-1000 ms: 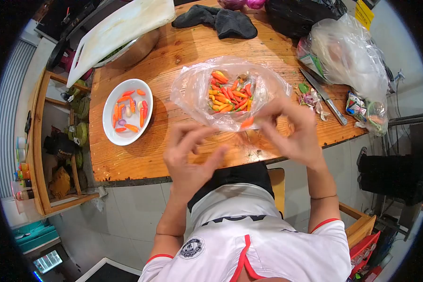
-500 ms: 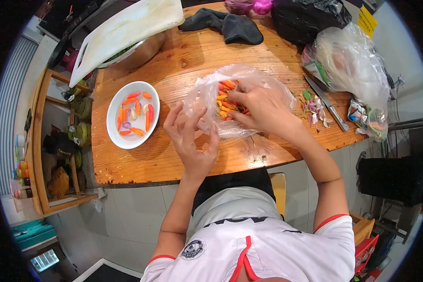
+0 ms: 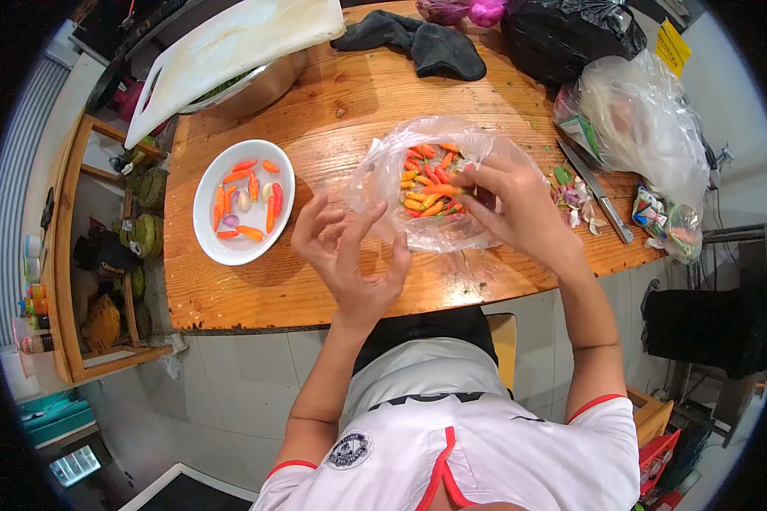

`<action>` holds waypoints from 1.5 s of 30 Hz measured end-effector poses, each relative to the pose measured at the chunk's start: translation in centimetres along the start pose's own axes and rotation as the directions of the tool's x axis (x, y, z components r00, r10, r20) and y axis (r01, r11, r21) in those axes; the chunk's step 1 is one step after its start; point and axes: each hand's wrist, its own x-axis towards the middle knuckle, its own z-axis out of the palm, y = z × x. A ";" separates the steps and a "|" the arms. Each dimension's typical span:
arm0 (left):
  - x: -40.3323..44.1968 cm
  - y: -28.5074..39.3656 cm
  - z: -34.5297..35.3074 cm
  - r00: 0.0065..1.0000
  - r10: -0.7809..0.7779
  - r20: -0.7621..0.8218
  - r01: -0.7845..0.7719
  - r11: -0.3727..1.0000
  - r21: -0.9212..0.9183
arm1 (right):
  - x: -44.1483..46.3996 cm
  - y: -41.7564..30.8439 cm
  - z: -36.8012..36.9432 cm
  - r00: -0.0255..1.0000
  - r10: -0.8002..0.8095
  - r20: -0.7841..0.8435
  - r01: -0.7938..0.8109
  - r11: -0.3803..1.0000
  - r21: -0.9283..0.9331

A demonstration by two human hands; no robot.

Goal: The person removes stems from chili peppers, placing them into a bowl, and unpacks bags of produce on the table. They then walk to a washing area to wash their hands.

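A clear plastic bag [image 3: 375,183] lies on the table with its mouth spread, showing several red, orange and yellow chili peppers [image 3: 422,203] inside. Over its right side, my right hand [image 3: 511,200] pinches an orange chili pepper [image 3: 441,191] between thumb and fingers. My left hand [image 3: 349,260] is at the bag's near left edge, fingers curved and apart, holding nothing. To the left stands a white oval bowl [image 3: 203,230] with several red and orange chilies, pale garlic cloves [image 3: 245,201] and a small purple shallot [image 3: 230,221].
A knife [image 3: 601,198] lies at right beside vegetable peelings [image 3: 575,200]. Behind it are a clear bag of goods [image 3: 648,111] and a black bag [image 3: 562,38]. A white cutting board [image 3: 239,60] rests over a metal bowl [image 3: 260,89] at back left, near a dark cloth [image 3: 443,51].
My right hand has drawn back slightly right from among the chilies, now with an orange chili in its fingers. More of the bag's contents shows. My left hand stays beside the bag.
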 end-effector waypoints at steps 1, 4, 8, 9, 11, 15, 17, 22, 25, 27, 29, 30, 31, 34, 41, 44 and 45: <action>-0.3 0.2 -0.3 0.998 0.058 -0.014 -0.058 0.998 0.037 | -0.7 -0.7 -0.4 0.994 0.097 0.046 -0.100 0.993 0.070; -0.6 1.1 -1.1 0.983 0.169 0.071 -0.171 0.985 0.027 | -3.1 -2.3 -0.7 0.997 0.033 0.063 -0.044 0.984 0.175; -0.6 2.7 -1.5 0.925 0.032 0.379 0.102 0.939 -0.328 | -5.1 -3.5 -0.6 0.990 -0.098 0.098 0.069 0.962 0.265; -0.7 2.9 -1.4 0.900 -0.024 0.435 0.221 0.886 -0.408 | -5.2 -3.6 -0.6 0.988 -0.104 0.113 0.074 0.967 0.242; -0.7 3.5 -1.5 0.858 -0.121 0.500 0.363 0.830 -0.423 | -5.6 -3.7 -0.8 0.984 -0.111 0.142 0.082 0.977 0.196; -1.3 3.5 -2.1 0.751 -0.197 0.631 0.527 0.754 -0.392 | -6.5 -3.0 0.0 0.978 -0.117 0.171 0.080 0.975 0.208; -0.9 3.4 -2.4 0.703 -0.189 0.686 0.565 0.734 -0.376 | -6.8 -2.9 0.2 0.971 -0.117 0.208 0.061 0.964 0.258; 0.0 2.5 -3.2 0.381 -0.181 0.907 0.877 0.382 -0.292 | -7.3 -2.5 0.0 0.947 -0.133 0.294 -0.047 0.845 0.533; 0.4 2.3 -3.0 0.267 -0.046 0.963 0.921 0.307 -0.241 | -7.4 -2.0 -0.5 0.906 -0.198 0.373 -0.103 0.753 0.650; 0.3 2.2 -2.8 0.244 -0.020 0.970 0.930 0.290 -0.228 | -7.6 -1.7 -0.5 0.886 -0.255 0.389 -0.112 0.695 0.710; 0.6 2.4 -2.9 0.292 -0.049 0.955 0.884 0.395 -0.250 | -7.8 -1.4 -0.1 0.877 -0.295 0.379 -0.104 0.654 0.749; 1.2 2.7 -3.4 0.356 -0.080 0.931 0.820 0.505 -0.270 | -7.8 -1.2 -0.7 0.906 -0.238 0.349 -0.085 0.707 0.702; 1.8 3.0 -4.0 0.422 -0.104 0.901 0.744 0.608 -0.278 | -7.8 -1.0 -1.8 0.931 -0.183 0.315 -0.071 0.757 0.649; 4.1 2.8 -7.4 0.795 -0.226 0.563 0.388 0.903 -0.185 | -8.2 0.7 -5.1 0.997 0.035 0.065 -0.055 0.940 0.336; 6.8 -4.1 -10.2 0.954 -0.249 0.165 0.222 0.961 0.162 | -8.3 1.1 -6.9 0.952 0.136 -0.273 -0.187 0.968 -0.168; 6.6 -5.4 -10.0 0.963 -0.225 0.147 0.188 0.954 0.234 | -6.7 -0.8 -6.2 0.973 0.000 -0.230 -0.020 0.996 -0.085; 6.7 -5.5 -9.8 0.972 -0.185 0.147 0.139 0.951 0.277 | -5.9 -1.0 -5.5 0.983 -0.041 -0.181 0.027 0.996 -0.082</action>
